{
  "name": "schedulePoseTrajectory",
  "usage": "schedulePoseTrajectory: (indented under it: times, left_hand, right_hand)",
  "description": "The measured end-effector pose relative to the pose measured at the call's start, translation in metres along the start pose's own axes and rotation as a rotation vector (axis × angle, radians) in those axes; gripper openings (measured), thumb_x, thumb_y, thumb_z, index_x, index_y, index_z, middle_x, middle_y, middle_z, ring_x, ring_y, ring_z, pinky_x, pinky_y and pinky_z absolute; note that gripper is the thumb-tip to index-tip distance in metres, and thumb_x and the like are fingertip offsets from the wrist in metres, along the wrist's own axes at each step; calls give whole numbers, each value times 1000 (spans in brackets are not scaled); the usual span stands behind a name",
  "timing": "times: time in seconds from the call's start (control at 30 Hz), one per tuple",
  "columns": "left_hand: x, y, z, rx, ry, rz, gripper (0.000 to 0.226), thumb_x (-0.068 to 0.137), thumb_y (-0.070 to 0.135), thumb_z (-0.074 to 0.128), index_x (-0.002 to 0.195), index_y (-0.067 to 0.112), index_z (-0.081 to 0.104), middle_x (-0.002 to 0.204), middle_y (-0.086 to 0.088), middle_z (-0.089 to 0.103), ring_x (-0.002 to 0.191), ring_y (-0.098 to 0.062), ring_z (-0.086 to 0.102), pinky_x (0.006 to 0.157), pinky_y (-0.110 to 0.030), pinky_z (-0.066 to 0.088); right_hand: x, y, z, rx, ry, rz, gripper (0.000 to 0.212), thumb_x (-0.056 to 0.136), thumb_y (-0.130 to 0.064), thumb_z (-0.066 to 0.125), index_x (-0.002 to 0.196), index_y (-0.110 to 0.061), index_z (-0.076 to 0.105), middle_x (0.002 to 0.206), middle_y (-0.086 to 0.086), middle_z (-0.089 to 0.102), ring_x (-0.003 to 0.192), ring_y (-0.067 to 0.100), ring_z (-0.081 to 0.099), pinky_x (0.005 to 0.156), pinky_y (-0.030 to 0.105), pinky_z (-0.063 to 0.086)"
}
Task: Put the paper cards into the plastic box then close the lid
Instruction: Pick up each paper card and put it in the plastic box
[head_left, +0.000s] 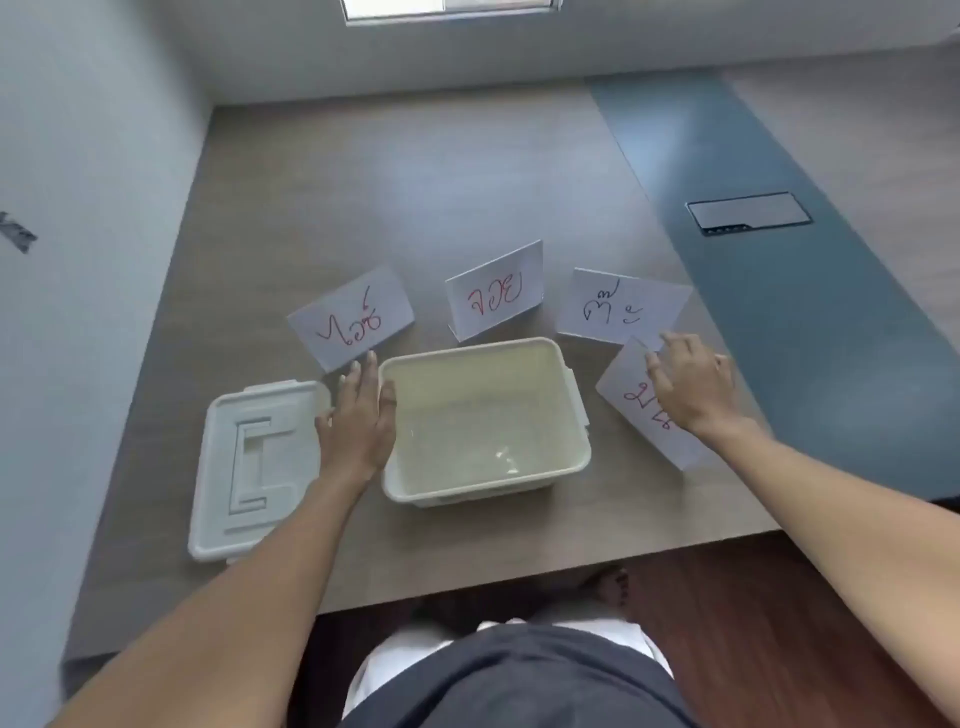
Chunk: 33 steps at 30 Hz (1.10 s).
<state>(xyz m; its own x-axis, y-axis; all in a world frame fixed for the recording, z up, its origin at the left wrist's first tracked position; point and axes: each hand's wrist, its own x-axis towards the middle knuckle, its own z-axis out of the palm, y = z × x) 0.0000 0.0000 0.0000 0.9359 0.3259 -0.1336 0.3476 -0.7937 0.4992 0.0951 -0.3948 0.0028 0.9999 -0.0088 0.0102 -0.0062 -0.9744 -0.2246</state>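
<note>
An empty cream plastic box (571, 415) stands open in the middle of the wooden table. Its white lid (249, 467) lies flat to the left. Several white paper cards with handwriting are around the box: one with red writing at the back left (353, 317), one standing behind the box (493, 296), one with black writing at the back right (618, 306), and one at the right (639, 410). My left hand (358, 421) hovers flat, fingers apart, between lid and box. My right hand (691, 389) rests on the right card, its fingers at the card's far edge.
The wooden table (415, 182) meets a blue-grey strip (779, 286) on the right holding a dark cable hatch (748, 212). A white wall runs along the left. The table's front edge is just beyond my lap.
</note>
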Motion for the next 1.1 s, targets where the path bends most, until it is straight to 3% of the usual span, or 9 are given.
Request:
schedulePoseTrajectory:
  times: [0.13,0.23,0.37,0.5,0.63,0.73,0.87,0.97,1.1]
  left_hand:
    - [-15,-7,6,-251,-48,-99,55,104,45,20,157,35,11,163,7,18,150,-13,17,117,-49,16]
    - [-19,-6,7,-469,-52,-20,54,105,30,27,157,35,14,160,12,25,143,-3,23,118,-33,19]
    - [-26,2,8,-513,-64,-57,54,105,26,24,155,44,12,150,23,26,130,7,23,107,-20,18]
    - [-27,7,9,-580,-51,-90,51,107,28,23,155,43,15,141,23,30,123,11,26,97,-4,17]
    - [-24,6,9,-592,-41,-79,52,106,26,24,155,41,17,155,11,29,126,11,25,103,-12,17]
    - [-22,11,6,-605,-34,-90,53,105,22,25,156,37,19,157,8,29,124,11,25,102,-13,17]
    - [-23,18,3,-598,-30,-87,54,105,19,24,156,35,18,158,10,29,125,8,26,102,-14,17]
    - [-24,20,4,-589,-29,-72,54,105,20,22,157,35,17,161,16,21,144,-2,23,115,-23,17]
    - [-20,21,4,-592,-42,-66,54,105,23,20,156,37,16,162,18,19,148,-7,21,120,-30,17]
  right_hand:
    - [-24,8,12,8,-55,110,49,101,-37,41,141,-9,45,128,23,58,116,42,55,100,51,36]
    - [-30,9,16,26,-69,111,42,102,-30,41,138,-9,46,123,25,61,111,44,57,95,51,40]
    - [-24,7,11,88,-120,99,27,102,-26,43,121,-9,53,113,22,67,100,43,63,83,48,48]
    - [-24,-6,5,176,-34,29,26,104,-35,42,113,-16,57,107,17,67,96,43,63,80,48,48]
    - [-18,-33,-9,246,71,-64,28,103,-38,45,110,-15,61,102,16,69,93,42,64,78,48,50]
    - [-2,-61,-26,262,153,-157,30,101,-37,51,104,-11,66,99,16,72,89,42,66,68,39,45]
    - [12,-111,-51,336,262,-313,37,100,-45,50,111,-15,68,104,12,73,87,39,68,68,43,54]
    - [15,-144,-65,365,320,-461,35,100,-41,50,110,-14,69,100,9,72,82,37,68,65,43,55]
    - [10,-175,-70,291,268,-651,37,102,-38,43,118,-16,67,98,5,68,79,38,64,63,40,53]
